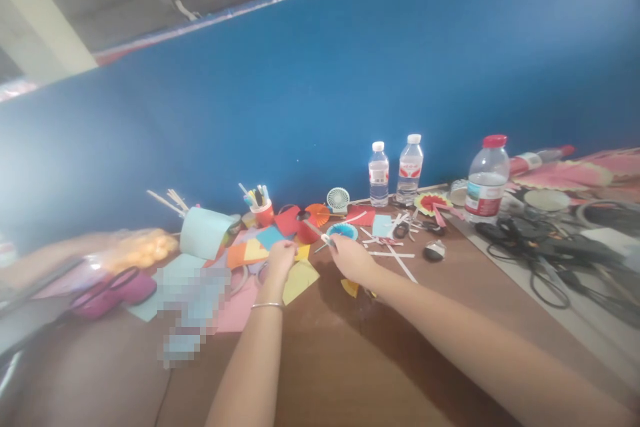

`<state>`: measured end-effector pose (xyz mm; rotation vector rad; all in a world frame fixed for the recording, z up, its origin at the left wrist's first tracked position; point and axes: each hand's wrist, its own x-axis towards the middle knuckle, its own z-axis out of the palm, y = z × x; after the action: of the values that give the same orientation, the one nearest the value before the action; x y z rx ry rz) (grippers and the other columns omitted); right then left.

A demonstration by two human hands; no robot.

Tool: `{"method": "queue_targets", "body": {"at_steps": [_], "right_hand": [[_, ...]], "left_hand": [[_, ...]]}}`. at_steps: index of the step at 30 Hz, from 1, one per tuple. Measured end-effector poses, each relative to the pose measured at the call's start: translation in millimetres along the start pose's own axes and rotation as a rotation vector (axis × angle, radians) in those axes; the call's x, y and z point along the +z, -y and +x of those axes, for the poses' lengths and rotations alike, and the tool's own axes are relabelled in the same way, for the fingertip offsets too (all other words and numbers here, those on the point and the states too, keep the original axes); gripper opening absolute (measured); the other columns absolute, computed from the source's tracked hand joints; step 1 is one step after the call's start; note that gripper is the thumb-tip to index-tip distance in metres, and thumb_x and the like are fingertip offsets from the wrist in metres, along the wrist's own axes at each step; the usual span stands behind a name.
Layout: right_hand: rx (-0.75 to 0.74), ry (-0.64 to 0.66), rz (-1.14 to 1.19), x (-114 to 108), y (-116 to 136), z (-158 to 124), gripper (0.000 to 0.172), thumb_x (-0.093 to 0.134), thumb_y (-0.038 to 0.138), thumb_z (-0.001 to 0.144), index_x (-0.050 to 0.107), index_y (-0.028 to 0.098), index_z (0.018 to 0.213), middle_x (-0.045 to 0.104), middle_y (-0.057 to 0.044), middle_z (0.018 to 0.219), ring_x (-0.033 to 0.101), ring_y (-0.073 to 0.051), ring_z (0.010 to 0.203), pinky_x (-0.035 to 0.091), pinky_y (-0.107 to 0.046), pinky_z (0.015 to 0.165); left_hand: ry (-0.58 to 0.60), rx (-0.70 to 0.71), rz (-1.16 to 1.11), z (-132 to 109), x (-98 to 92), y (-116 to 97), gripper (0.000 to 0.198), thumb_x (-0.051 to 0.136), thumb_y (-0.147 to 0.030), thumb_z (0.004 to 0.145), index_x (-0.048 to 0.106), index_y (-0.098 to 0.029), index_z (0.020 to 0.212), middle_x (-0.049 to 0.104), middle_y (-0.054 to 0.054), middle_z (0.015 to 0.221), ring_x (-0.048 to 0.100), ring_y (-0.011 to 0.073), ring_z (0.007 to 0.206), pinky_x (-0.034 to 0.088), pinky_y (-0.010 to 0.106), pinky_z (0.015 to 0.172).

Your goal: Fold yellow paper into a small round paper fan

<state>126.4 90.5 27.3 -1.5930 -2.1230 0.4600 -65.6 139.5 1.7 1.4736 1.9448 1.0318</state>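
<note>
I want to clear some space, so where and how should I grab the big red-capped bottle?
Probably around the label on the body, with the right hand from the near left. The bottle stands upright, its sides rising straighter there before the shoulder narrows to the cap, and black cables crowd its right.

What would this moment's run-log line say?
left hand: near yellow paper, grip unclear | right hand: holding thin item | fan: beyond hands
</note>
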Motion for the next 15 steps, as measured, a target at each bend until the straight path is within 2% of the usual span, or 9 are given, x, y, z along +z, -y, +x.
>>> {"method": "queue_targets", "body": {"at_steps": [2,5,8,10,15], "right_hand": [[-0.018,-0.005,-0.046,1.0,2.3,9.0,0.026,0.030,0.026,0.087,0.046,0.019,0.106,0.055,-0.012,0.101,0.056,-0.021,0.082,0.038,-0.027,0.064],[-0.076,0.030,-0.100,4.9,7.2,17.6,0.030,0.031,0.023,0.086,0.043,0.024,0.113,0.058,-0.010,0.098,0.057,-0.021,0.083,0.039,-0.028,0.065],[-0.144,0.086,-0.150,10.2,11.2,21.5,0.046,0.036,0.017,0.082,0.032,0.031,0.125,0.062,-0.007,0.094,0.059,-0.021,0.082,0.040,-0.028,0.063],[-0.165,0.113,-0.185,14.3,12.8,22.1,0.053,0.037,0.015,0.080,0.027,0.033,0.128,0.063,-0.008,0.094,0.060,-0.022,0.080,0.040,-0.029,0.061],[-0.183,0.142,-0.241,21.7,14.0,19.1,0.050,0.035,0.016,0.081,0.029,0.030,0.129,0.063,-0.010,0.091,0.061,-0.024,0.080,0.043,-0.030,0.062]], "left_hand": [[-0.015,0.037,0.057,0.8,-1.3,0.7,0.013,0.047,-0.021,0.064,0.059,-0.016,0.063,0.055,-0.001,0.052,0.045,0.0097,0.042,0.031,0.021,0.042],[-0.034,0.107,0.117,0.3,-1.9,0.4,0.016,0.045,-0.023,0.066,0.060,-0.017,0.063,0.059,0.002,0.060,0.051,0.0132,0.052,0.034,0.024,0.049],[-0.056,0.171,0.169,-1.2,-1.6,-0.3,0.018,0.044,-0.023,0.068,0.060,-0.017,0.063,0.061,0.004,0.066,0.053,0.0152,0.061,0.035,0.025,0.054],[-0.065,0.195,0.195,-1.8,-1.5,-0.6,0.019,0.043,-0.023,0.069,0.060,-0.017,0.063,0.061,0.004,0.067,0.053,0.0154,0.062,0.035,0.026,0.055],[-0.071,0.197,0.223,-0.9,-0.8,-0.9,0.021,0.042,-0.025,0.069,0.059,-0.016,0.062,0.059,0.004,0.061,0.051,0.0147,0.056,0.034,0.025,0.053]]}}
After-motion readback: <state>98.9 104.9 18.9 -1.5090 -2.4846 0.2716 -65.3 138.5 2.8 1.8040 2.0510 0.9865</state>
